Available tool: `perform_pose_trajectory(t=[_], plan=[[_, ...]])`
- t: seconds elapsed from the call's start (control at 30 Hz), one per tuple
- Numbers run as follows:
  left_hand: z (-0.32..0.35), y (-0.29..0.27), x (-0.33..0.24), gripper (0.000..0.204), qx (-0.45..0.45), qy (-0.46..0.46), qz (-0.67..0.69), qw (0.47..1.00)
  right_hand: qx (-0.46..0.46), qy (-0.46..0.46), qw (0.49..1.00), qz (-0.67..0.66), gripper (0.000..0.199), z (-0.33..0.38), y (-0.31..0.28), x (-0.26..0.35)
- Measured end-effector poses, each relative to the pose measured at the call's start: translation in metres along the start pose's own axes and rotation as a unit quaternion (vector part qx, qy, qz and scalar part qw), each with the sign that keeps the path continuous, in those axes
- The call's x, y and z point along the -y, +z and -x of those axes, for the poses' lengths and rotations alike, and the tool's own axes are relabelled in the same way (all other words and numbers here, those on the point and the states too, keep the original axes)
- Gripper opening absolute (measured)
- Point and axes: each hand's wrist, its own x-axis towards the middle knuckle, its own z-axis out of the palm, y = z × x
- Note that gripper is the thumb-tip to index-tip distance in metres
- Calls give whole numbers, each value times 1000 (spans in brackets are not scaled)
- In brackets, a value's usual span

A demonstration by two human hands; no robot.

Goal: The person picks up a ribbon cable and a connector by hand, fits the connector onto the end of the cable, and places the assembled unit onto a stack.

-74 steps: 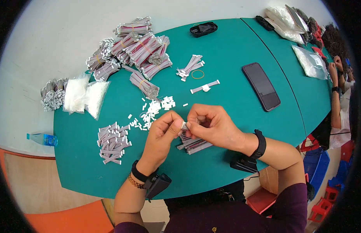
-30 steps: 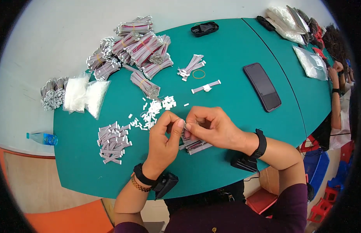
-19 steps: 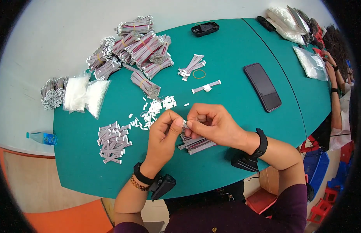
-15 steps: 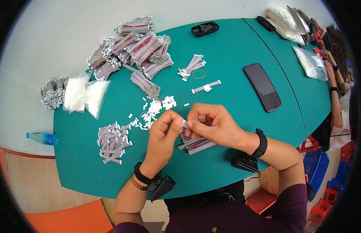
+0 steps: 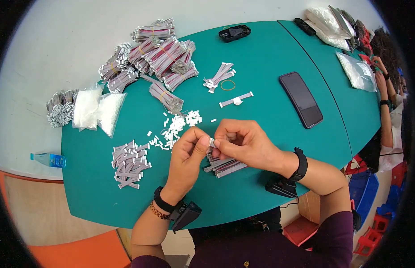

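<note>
In front of me my left hand (image 5: 188, 154) pinches a small white connector (image 5: 212, 142) between thumb and forefinger. My right hand (image 5: 247, 144), its fingers closed, grips a grey ribbon cable at that same connector; most of the cable is hidden behind the fingers. Under my right hand lies a bundle of ribbon cables (image 5: 227, 166). Loose white connectors (image 5: 174, 129) are scattered just beyond my left hand. To the left is a heap of short grey cables with white ends (image 5: 130, 165).
Bundled cables (image 5: 165, 56) pile up at the far left, near bags of white pieces (image 5: 111, 111) and a bottle (image 5: 49, 159). A phone (image 5: 301, 100), a rubber band (image 5: 228, 85) and a black case (image 5: 234, 33) lie beyond my hands. Another person's hands (image 5: 380, 73) work at the far right.
</note>
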Motion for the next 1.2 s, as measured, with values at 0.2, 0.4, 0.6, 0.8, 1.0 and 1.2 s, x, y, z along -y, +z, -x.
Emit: perform_pose_trajectory(t=[0.2, 0.4, 0.6, 0.8, 1.0, 1.2], plan=[[-2, -5, -1, 18, 10, -70, 120, 990, -29, 1, 998, -61, 11, 0, 4, 5], [-4, 5, -7, 9, -72, 37, -16, 997, -59, 2, 998, -38, 11, -1, 1, 1], [-4, -3, -5, 11, -52, 92, -71, 992, -62, -7, 998, -5, 10, -1, 0, -2], [-4, -4, -5, 10, -43, 91, -91, 991, -81, -21, 993, 88, 8, 1, 1, -1], [-4, -6, -7, 8, -30, 13, 7, 999, -74, -141, 957, 242, 7, 0, 0, 1], [-3, -5, -3, 10, -57, 90, -98, 989, -91, -136, 954, 251, 8, -2, -1, -2]])
